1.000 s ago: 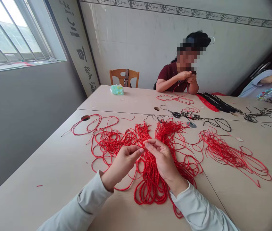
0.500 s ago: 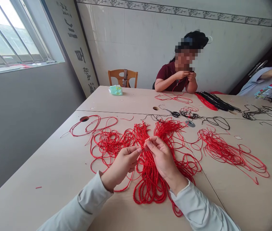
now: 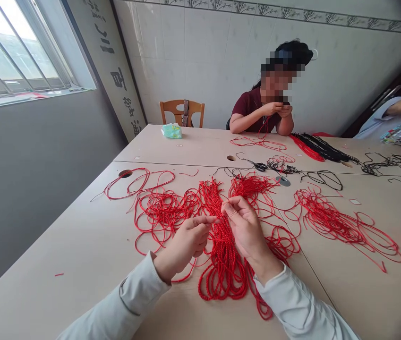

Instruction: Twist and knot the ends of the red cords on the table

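Note:
My right hand (image 3: 248,226) is pinched at thumb and index finger on a thin red cord, over the middle of a bundle of twisted red cords (image 3: 223,255). Beside it, my left hand (image 3: 188,245) has its index finger stretched toward the right fingertips and its other fingers curled in. Red cord shows just below the left hand; what lies inside its curled fingers is mostly hidden. The bundle lies lengthwise on the table (image 3: 90,264), loops toward me and frayed ends away. A second red bundle (image 3: 253,186) lies partly behind my right hand.
Loose red cord lies in tangles at left (image 3: 166,210) and right (image 3: 342,226). Black scissors (image 3: 260,166) and black cords (image 3: 322,179) are farther back. Across the table a person (image 3: 257,111) handles red cord. A tissue pack (image 3: 172,131) sits near the far edge.
My left index finger has straightened out from a pinch with the thumb. My right hand has shifted slightly up in relation to the left. The whole view has moved a little.

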A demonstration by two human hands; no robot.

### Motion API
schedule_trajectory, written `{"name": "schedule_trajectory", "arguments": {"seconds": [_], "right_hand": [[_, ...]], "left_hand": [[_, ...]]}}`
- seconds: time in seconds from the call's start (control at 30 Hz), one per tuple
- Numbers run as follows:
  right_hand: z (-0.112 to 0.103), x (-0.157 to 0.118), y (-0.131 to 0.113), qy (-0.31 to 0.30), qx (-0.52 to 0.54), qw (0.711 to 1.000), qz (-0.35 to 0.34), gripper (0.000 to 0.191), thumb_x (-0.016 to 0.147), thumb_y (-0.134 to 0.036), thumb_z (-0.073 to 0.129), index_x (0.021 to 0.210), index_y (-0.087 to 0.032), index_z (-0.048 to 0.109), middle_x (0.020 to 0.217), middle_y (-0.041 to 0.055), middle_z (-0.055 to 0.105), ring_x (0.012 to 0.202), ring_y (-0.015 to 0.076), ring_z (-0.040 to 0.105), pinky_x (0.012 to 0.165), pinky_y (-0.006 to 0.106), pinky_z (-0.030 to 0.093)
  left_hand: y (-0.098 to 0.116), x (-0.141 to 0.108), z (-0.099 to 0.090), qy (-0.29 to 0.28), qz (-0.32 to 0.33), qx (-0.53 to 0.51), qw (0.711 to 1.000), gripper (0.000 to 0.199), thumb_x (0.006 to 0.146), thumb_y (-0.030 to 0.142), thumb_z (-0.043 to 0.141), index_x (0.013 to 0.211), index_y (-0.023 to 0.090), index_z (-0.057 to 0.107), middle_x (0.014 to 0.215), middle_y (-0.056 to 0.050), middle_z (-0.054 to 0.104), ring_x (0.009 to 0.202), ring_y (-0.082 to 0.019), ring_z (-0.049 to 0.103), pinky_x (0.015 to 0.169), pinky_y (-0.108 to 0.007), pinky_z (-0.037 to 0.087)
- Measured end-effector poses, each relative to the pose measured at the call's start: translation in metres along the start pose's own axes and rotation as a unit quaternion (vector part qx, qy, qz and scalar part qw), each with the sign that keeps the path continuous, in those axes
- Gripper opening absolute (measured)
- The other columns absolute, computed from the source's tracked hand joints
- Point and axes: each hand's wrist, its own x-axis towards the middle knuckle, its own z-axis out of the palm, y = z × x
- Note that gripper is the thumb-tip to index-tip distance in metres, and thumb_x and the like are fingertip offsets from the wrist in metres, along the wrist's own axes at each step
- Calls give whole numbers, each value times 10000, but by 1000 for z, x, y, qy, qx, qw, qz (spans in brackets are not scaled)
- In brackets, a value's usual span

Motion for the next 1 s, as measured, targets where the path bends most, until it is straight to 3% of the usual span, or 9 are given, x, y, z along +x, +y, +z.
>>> {"name": "schedule_trajectory", "arguments": {"seconds": [0.2,0.37,0.67,0.87,1.0], "right_hand": [[-1,0,-4,-16,-31,999,13,145,791,-336,713,814,-217,632,773,-14,639,736,140,567,723,271,443],[3,-4,-6,-37,-75,997,1,139,836,-343,671,818,-209,638,762,-9,642,746,144,583,751,277,450],[6,-6,-9,-45,-39,997,39,144,807,-344,687,825,-203,663,796,1,659,729,135,563,725,264,449],[3,-4,-16,-92,94,981,144,119,796,-297,680,796,-193,622,709,-7,640,554,94,472,526,216,360],[3,-5,-17,-114,103,976,154,114,801,-302,667,811,-207,606,623,-34,574,508,93,449,482,213,322]], "left_hand": [[0,1,-2,-6,22,87,996,251,874,349,541,1019,151,596,540,102,262,460,-68,248,446,-192,218],[1,1,1,23,43,122,991,304,825,411,633,999,168,576,671,32,510,598,-115,517,590,-245,415],[0,4,-4,34,96,79,992,269,819,404,676,798,145,606,631,62,424,523,-59,273,489,-197,243],[1,3,-4,35,85,60,994,256,824,400,669,844,155,598,606,73,356,510,-65,190,456,-203,165],[2,1,-2,23,79,62,995,282,809,416,681,813,144,608,586,75,349,493,-60,173,441,-213,146]]}}
